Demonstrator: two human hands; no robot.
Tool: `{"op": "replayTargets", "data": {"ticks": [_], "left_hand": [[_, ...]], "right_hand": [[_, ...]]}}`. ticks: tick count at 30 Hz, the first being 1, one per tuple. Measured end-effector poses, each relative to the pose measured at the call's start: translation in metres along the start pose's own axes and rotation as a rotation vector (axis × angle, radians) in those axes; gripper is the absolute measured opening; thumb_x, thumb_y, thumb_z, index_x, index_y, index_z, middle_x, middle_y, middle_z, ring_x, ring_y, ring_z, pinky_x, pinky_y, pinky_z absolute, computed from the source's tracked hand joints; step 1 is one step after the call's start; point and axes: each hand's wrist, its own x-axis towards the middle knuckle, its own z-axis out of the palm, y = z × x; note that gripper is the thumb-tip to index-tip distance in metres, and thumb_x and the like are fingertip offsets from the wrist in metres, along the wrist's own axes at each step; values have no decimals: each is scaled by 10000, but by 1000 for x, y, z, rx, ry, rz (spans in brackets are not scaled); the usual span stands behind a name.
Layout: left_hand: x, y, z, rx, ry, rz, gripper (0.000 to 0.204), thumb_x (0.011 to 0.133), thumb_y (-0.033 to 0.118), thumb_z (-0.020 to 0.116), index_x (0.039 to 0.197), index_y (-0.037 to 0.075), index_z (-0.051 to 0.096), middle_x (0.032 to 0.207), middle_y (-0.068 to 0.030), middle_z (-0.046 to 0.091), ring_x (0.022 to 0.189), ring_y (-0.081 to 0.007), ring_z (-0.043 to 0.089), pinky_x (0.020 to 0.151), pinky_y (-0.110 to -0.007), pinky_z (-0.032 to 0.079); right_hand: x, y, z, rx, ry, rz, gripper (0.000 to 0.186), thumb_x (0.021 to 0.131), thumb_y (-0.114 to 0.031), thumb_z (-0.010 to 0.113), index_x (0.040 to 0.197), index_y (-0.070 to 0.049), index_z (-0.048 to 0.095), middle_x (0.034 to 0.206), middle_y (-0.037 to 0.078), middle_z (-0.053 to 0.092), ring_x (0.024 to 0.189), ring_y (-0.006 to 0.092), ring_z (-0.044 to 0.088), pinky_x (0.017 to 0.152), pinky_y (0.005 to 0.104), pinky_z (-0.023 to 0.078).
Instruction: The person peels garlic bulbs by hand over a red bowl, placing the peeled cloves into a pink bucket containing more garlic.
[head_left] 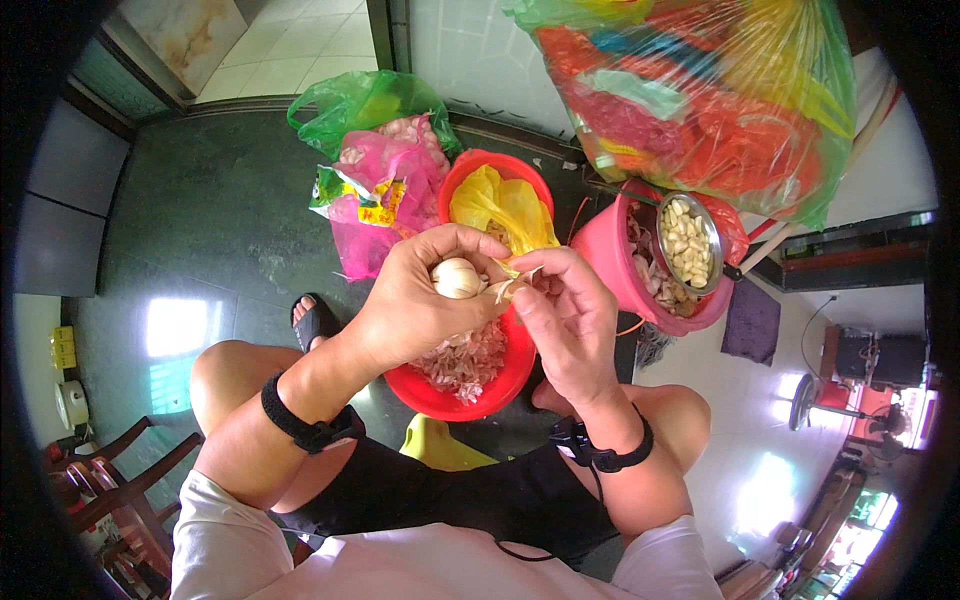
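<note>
Hands (405,300) hold garlic (458,279); pink bag (358,243) bears printed yellow label (381,206).

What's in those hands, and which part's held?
A round, whitish garlic bulb, cupped by its rounded side in the left grip. What the right grip holds, if anything, is unclear.

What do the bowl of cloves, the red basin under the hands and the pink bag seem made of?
Bowl: probably stainless steel, polished; silvery rim with bright glints.
Basin: likely plastic, smooth, slightly glossy; even red colour throughout.
Bag: perhaps plastic net or thin film; sheer and creased, contents showing through, weave unclear.
</note>
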Motion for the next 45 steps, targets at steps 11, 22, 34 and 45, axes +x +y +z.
{"op": "replayTargets", "data": {"ticks": [11,22,34,45], "left_hand": [[-4,0,-5,-388,-72,-163,443,882,-63,773,1303,13,658,1052,-79,737,928,-162,734,823,-286,613],[-3,-7,-4,-452,-7,-162,312,929,6,749,1238,-5,705,987,-108,763,822,-163,743,729,-280,613],[-4,9,-6,-510,-52,-309,272,928,38,706,1194,-17,700,956,-119,739,774,-183,721,664,-321,614],[-4,6,-5,-659,-18,-305,267,946,48,684,1206,-3,655,966,-117,700,780,-204,688,649,-355,586]], "right_hand": [[-3,2,-5,328,-6,233,121,1025,-76,694,1105,13,710,970,20,729,798,51,638,706,205,524],[-1,-7,3,-502,98,-256,186,883,0,791,1053,-7,716,957,120,725,841,266,725,753,345,573],[1,2,4,-490,-40,-269,122,978,-41,654,1051,-20,558,957,158,588,869,358,608,790,424,513],[0,-1,6,-531,-108,-355,116,996,-66,650,1056,-17,562,963,156,593,880,353,613,797,415,519]]}}
